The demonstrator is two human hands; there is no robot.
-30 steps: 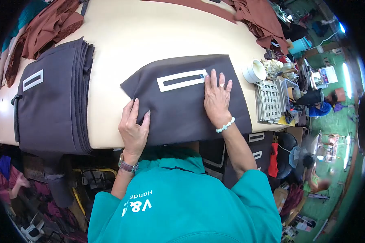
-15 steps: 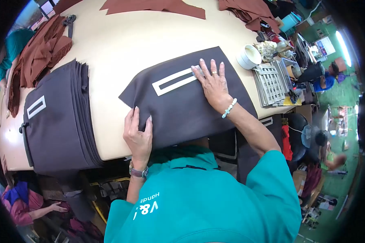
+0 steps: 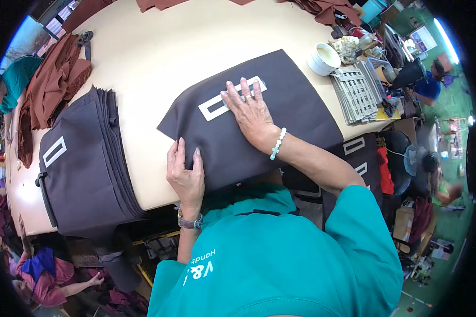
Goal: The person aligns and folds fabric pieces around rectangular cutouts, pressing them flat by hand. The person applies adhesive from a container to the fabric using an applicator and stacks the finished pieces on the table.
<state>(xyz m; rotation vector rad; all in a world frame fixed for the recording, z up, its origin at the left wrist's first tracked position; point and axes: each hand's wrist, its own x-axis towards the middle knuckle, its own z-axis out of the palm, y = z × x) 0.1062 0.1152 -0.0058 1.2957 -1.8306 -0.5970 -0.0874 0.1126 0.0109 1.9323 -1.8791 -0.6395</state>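
Observation:
A dark brown-grey sheet of fabric or leather (image 3: 296,105) lies on the table in front of me, its near edge hanging over the table edge. On it rests a white rectangular frame-shaped strip (image 3: 212,110) with a long slot. My right hand (image 3: 253,117), wearing a beaded bracelet, lies flat with fingers stretched over the middle of the strip, covering part of it. At the sheet's left edge is my left hand (image 3: 186,171), its thumb and fingers apart and the fingertips touching the material.
On the left, a stack of dark sheets (image 3: 90,174) carries another white frame strip (image 3: 54,151), with a clamp (image 3: 45,198) at its edge. Brown pieces (image 3: 53,79) lie beyond. To the right stand a white cup (image 3: 323,59) and slotted light-coloured pieces (image 3: 354,87). Other people are around.
My right hand has slid left along the white strip, from its right end to its middle, uncovering that end. My left hand stays at the sheet's edge. The camera view has shifted slightly.

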